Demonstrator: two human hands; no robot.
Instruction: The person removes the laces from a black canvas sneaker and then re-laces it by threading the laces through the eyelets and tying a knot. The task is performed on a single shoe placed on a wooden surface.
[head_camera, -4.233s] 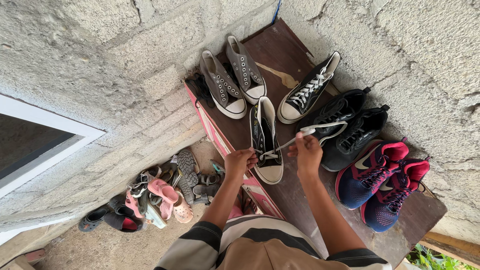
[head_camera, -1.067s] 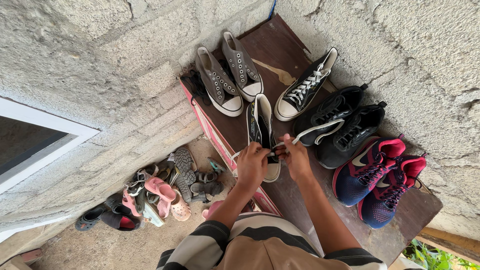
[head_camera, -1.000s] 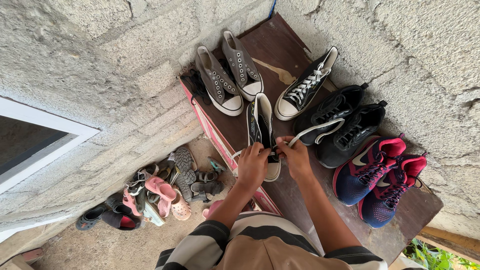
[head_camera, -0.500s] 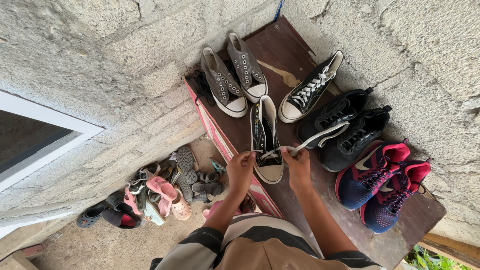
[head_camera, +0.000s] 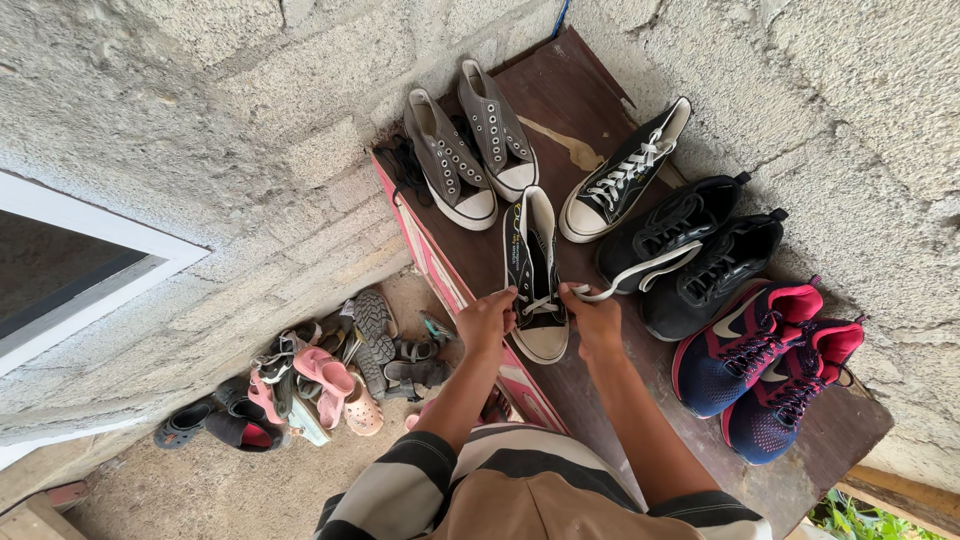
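A black canvas sneaker (head_camera: 532, 262) with a white toe cap stands on a dark brown table (head_camera: 610, 390), toe toward me. My left hand (head_camera: 486, 320) grips the left side of the sneaker by the lower eyelets. My right hand (head_camera: 592, 316) pinches the white lace (head_camera: 640, 272) on the sneaker's right side. The lace's loose end trails right over a black trainer (head_camera: 668, 224).
On the table stand two grey lace-less sneakers (head_camera: 470, 150), a laced black sneaker (head_camera: 622, 172), a second black trainer (head_camera: 715, 272) and two navy-and-pink trainers (head_camera: 765, 360). Rough block walls (head_camera: 250, 90) meet behind. Several sandals and clogs (head_camera: 320, 380) lie on the ground at left.
Both hands stayed at the sneaker's eyelets and shifted a little. The lace, pulled out to the right earlier, now lies slacker and closer to the shoe.
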